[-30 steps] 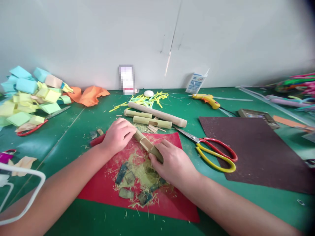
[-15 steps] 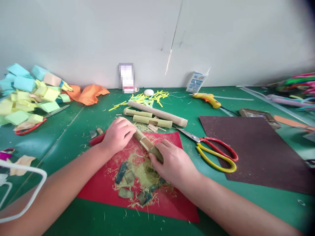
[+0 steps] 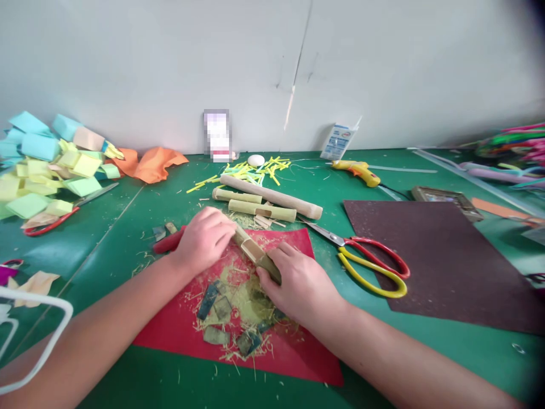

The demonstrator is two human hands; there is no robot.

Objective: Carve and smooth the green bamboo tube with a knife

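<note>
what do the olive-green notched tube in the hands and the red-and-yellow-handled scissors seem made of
Olive-green notched tube: probably bamboo, matte; hollow, with pale woody cut edges.
Red-and-yellow-handled scissors: blades apparently metal, greyish sheen; handles perhaps plastic, smooth, evenly coloured.

Left hand (image 3: 208, 236) curled, right hand (image 3: 300, 279) gripping

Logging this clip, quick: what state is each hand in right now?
Left hand: closed on the notched bamboo tube, far end.
Right hand: closed around the same tube, near end.
</note>
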